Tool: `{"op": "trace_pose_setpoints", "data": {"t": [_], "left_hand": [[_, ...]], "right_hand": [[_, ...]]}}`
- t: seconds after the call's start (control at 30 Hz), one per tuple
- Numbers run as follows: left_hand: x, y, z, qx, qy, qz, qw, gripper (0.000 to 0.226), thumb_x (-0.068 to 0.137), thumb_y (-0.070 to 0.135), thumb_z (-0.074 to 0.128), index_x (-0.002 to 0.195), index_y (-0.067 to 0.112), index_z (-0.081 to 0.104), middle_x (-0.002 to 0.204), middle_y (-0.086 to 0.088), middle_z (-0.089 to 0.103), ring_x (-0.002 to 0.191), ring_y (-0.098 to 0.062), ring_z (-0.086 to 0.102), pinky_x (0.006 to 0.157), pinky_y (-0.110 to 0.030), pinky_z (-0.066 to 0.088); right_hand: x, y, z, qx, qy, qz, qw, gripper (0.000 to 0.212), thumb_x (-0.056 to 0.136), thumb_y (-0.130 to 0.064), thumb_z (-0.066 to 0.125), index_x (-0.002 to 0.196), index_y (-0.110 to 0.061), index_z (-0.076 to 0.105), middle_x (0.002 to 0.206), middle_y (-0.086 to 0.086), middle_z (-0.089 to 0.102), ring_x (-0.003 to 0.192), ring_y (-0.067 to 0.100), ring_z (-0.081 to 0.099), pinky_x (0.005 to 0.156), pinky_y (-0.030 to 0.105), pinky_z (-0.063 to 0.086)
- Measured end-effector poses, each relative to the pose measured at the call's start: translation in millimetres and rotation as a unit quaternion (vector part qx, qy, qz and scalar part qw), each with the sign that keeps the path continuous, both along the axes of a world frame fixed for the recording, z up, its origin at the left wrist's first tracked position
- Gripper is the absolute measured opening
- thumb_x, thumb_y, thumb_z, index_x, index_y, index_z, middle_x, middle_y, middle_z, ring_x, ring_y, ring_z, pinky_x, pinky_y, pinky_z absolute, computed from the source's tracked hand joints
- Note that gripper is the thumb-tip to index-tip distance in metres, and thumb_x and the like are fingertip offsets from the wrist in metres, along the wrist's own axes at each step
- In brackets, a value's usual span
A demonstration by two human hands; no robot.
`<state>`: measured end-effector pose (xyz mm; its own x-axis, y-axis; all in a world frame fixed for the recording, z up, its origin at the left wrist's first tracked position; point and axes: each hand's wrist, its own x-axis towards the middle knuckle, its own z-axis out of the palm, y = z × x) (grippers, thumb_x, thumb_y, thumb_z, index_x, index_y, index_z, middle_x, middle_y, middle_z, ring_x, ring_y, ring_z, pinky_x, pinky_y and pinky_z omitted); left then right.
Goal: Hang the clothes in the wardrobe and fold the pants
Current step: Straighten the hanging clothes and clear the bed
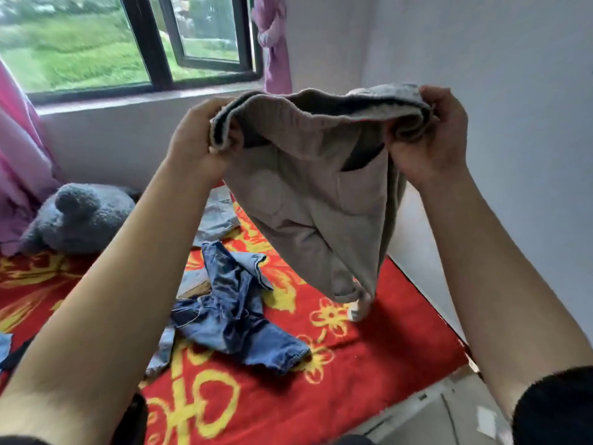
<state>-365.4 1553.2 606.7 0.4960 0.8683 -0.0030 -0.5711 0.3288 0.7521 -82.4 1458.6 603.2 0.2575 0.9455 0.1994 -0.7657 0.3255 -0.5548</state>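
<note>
Both hands held the grey pants (314, 194) up by the waistband, over the red blanket (369, 364).

Far left: pink curtain (19, 149), with a grey plush toy (77, 216) lying on the blanket below the window (96, 43). The left hand (195, 146) had its fingers curled round the left end of the waistband, fabric bunched in the grip. Lower, between the forearms, blue jeans (237, 316) lay crumpled on the blanket, apart from the pants. The grey pants hung in the air, waistband stretched open between the two hands, legs dangling toward the blanket. Pale side faced out, so possibly inside out, but motion blur made that unclear. The right hand (430, 146) gripped the right end of the waistband, thumb and fingers closed on it. A plain white wall (497, 91) stood on the right.
</note>
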Motion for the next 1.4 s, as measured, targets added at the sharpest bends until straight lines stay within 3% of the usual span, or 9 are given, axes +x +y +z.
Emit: {"op": "trace_pose_setpoints", "data": {"t": [0.1, 0.23, 0.37, 0.53, 0.67, 0.8, 1.0, 1.17, 1.4], "left_hand": [[14, -7, 22, -0.017, -0.040, 0.012, 0.999, 0.014, 0.073, 0.004, 0.059, 0.069, 0.002, 0.073, 0.065, -0.001, 0.064, 0.064, -0.009, 0.057, 0.054, -0.014, 0.043], [43, 0, 32, -0.033, -0.066, 0.016, 0.997, 0.008, 0.073, -0.001, 0.060, 0.069, 0.002, 0.066, 0.065, -0.003, 0.059, 0.060, -0.009, 0.056, 0.050, -0.013, 0.042], [77, 29, 4, -0.101, -0.023, 0.058, 0.993, 0.018, 0.089, 0.002, 0.052, 0.072, 0.004, 0.059, 0.066, -0.006, 0.061, 0.058, -0.011, 0.058, 0.053, -0.016, 0.050], [114, 68, -27, -0.145, 0.088, 0.071, 0.983, 0.039, 0.095, 0.002, 0.043, 0.060, -0.001, 0.060, 0.055, -0.008, 0.060, 0.046, -0.013, 0.060, 0.046, -0.020, 0.051], [127, 86, 14, -0.080, 0.033, 0.087, 0.992, 0.008, 0.075, -0.004, 0.049, 0.076, 0.002, 0.054, 0.061, -0.010, 0.059, 0.050, -0.017, 0.060, 0.048, -0.021, 0.050], [131, 93, 77, 0.001, -0.081, 0.103, 0.991, 0.014, 0.060, -0.003, 0.054, 0.073, 0.001, 0.056, 0.071, -0.011, 0.053, 0.064, -0.021, 0.057, 0.052, -0.024, 0.048], [111, 60, 107, 0.096, -0.061, 0.074, 0.991, 0.013, 0.062, 0.002, 0.052, 0.073, 0.003, 0.057, 0.071, -0.007, 0.054, 0.065, -0.021, 0.059, 0.053, -0.022, 0.047], [67, -2, 9, 0.090, 0.028, 0.027, 0.995, 0.031, 0.072, 0.006, 0.043, 0.088, -0.009, 0.065, 0.088, -0.019, 0.063, 0.083, -0.030, 0.061, 0.080, -0.029, 0.050], [3, -121, -265, -0.248, 0.284, 0.037, 0.925, 0.024, 0.086, -0.004, 0.031, 0.069, 0.009, 0.043, 0.046, -0.004, 0.050, 0.032, -0.015, 0.049, 0.034, -0.017, 0.040]], "right_hand": [[20, -4, 12, 0.026, -0.017, 0.000, 1.000, 0.012, 0.078, -0.003, 0.063, 0.089, -0.006, 0.057, 0.086, 0.011, 0.063, 0.083, 0.024, 0.064, 0.070, 0.031, 0.053], [44, 2, 20, 0.057, 0.019, -0.015, 0.998, 0.009, 0.090, 0.003, 0.055, 0.084, -0.004, 0.057, 0.083, 0.012, 0.061, 0.083, 0.023, 0.061, 0.074, 0.029, 0.052], [65, 25, 2, 0.018, 0.027, -0.020, 0.999, 0.047, 0.095, 0.008, 0.045, 0.055, -0.005, 0.064, 0.064, 0.008, 0.062, 0.068, 0.016, 0.062, 0.085, 0.027, 0.045], [101, 81, -30, -0.144, -0.035, -0.079, 0.986, 0.032, 0.095, 0.007, 0.048, 0.067, 0.003, 0.065, 0.068, 0.013, 0.066, 0.081, 0.023, 0.063, 0.057, 0.023, 0.056], [119, 106, 8, -0.092, -0.023, -0.083, 0.992, 0.030, 0.093, 0.009, 0.048, 0.067, 0.001, 0.061, 0.065, 0.012, 0.062, 0.068, 0.019, 0.063, 0.058, 0.025, 0.055], [119, 103, 67, 0.029, -0.006, -0.070, 0.997, 0.019, 0.090, 0.011, 0.050, 0.076, 0.002, 0.060, 0.074, 0.014, 0.059, 0.070, 0.021, 0.060, 0.062, 0.029, 0.053], [100, 58, 83, 0.038, -0.028, -0.091, 0.995, 0.023, 0.088, 0.008, 0.046, 0.072, -0.004, 0.059, 0.073, 0.012, 0.058, 0.067, 0.021, 0.059, 0.059, 0.028, 0.049], [57, -3, -5, -0.079, -0.090, -0.137, 0.983, 0.037, 0.085, 0.003, 0.040, 0.059, -0.014, 0.060, 0.064, 0.004, 0.055, 0.061, 0.018, 0.054, 0.056, 0.024, 0.043], [-9, -127, -256, -0.528, -0.148, -0.109, 0.829, 0.016, 0.082, -0.001, 0.050, 0.069, -0.010, 0.052, 0.052, 0.006, 0.054, 0.041, 0.016, 0.056, 0.038, 0.024, 0.049]]}}
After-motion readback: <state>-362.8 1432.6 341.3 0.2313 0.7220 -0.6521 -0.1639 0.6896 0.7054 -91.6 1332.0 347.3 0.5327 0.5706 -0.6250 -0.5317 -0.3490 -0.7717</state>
